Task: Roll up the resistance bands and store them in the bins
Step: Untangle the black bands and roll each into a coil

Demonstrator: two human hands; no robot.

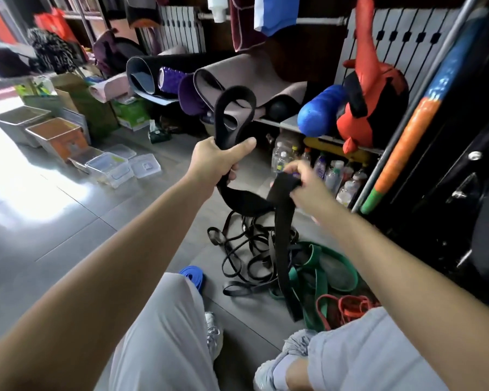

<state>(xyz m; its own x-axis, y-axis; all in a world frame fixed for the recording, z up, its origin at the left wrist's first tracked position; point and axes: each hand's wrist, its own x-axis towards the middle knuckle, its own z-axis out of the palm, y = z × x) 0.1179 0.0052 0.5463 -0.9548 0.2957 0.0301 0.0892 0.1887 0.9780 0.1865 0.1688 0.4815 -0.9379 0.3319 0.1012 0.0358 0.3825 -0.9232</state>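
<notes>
Well to the left of the left hand we see a grey bin (17,119) and an orange bin (59,138) on the floor, with clear lidded boxes (110,168) just right of them. Below the left forearm, by the knee, lies a rolled blue band (192,273). The left hand (218,162) is clenched round a wide black band (244,203), whose doubled loop stands up above the fist. From the fist the band sags across to the right hand (304,184), which is blurred but pinches it between thumb and fingers. The hands are apart, joined only by the band. From the right hand the band hangs down to the floor, over a tangle of thin black bands (246,255) below both hands. Under the right forearm lie a green band (322,266) and a red band (347,306).
</notes>
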